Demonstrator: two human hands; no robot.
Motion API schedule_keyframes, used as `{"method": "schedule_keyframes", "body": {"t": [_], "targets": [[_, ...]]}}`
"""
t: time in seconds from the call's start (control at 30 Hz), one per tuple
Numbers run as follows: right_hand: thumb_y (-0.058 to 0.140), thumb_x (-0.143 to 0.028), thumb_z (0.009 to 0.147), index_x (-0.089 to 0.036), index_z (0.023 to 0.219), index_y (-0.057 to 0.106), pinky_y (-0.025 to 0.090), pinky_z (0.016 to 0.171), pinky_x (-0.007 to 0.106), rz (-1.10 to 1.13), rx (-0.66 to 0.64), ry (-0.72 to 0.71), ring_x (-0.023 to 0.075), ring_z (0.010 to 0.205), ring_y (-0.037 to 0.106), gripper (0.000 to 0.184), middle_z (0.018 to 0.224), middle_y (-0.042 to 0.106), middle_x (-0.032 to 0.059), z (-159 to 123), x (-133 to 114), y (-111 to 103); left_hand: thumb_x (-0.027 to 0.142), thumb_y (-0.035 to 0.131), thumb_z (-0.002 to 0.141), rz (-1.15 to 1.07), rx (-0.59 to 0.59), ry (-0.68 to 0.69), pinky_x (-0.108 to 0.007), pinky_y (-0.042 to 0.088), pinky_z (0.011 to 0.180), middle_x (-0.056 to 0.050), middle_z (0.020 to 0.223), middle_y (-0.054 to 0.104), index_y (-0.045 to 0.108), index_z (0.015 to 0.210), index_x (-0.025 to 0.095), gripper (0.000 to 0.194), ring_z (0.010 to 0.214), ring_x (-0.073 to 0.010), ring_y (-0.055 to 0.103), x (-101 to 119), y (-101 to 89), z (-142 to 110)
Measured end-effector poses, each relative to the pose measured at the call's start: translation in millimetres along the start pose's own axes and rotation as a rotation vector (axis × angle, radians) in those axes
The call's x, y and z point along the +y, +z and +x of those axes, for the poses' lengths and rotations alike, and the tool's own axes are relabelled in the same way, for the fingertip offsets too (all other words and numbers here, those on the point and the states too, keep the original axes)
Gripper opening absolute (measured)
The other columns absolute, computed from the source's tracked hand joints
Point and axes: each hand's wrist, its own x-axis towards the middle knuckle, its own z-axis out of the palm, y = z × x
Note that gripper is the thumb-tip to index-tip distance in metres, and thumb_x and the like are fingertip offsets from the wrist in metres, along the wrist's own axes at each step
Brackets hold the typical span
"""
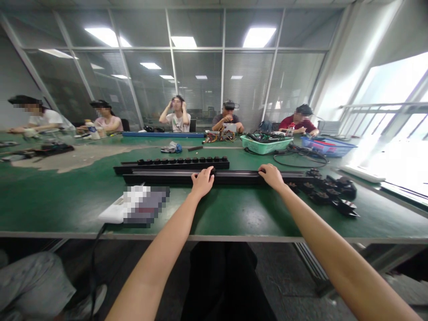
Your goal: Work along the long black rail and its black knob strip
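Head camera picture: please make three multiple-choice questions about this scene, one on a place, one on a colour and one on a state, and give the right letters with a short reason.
1. Where does the light green plastic basket stand, compared with the long black rail?
A. Beyond it, farther from the person
B. On the floor below it
C. Nearer to the person than it

2. What colour is the plastic basket to the right of the light green one?
A. Yellow
B. Red
C. Blue

3. What is the state of the left hand and the right hand?
A. Both are off the rail
B. Both touch the rail
C. Only the right one touches it

1: A, it stands past the rail.
2: C, its sides show blue.
3: B, each hand lies on the rail.
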Motion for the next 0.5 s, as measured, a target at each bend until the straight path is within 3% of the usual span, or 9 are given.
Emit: {"method": "schedule_keyframes", "body": {"t": [0.17, 0.5], "targets": [[0.068, -0.022, 0.090, -0.020, 0.101, 0.081, 0.048, 0.095, 0.032, 0.081, 0.002, -0.147, 0.0229, 0.098, 0.066, 0.017, 0.101, 0.074, 0.0086, 10, 25, 3, 0.030, 0.040, 0.106, 0.018, -0.003, -0.013, -0.052, 0.030, 0.118, -0.010, 0.150, 0.063, 0.048, 0.153, 0.030, 0.048, 0.139, -0.0254, 0.056, 2, -2.6, -1], [0.066, -0.021, 0.082, -0.020, 0.089, 0.078, 0.048, 0.088, 0.032, 0.120, -0.023, -0.187, 0.0226, 0.090, 0.064, 0.014, 0.091, 0.075, 0.0060, 16, 27, 0, 0.030, 0.040, 0.106, 0.007, -0.011, -0.007, -0.052, 0.030, 0.118, -0.010, 0.150, 0.063, 0.048, 0.153, 0.031, 0.047, 0.138, -0.0257, 0.057, 1, -2.4, -1]]}}
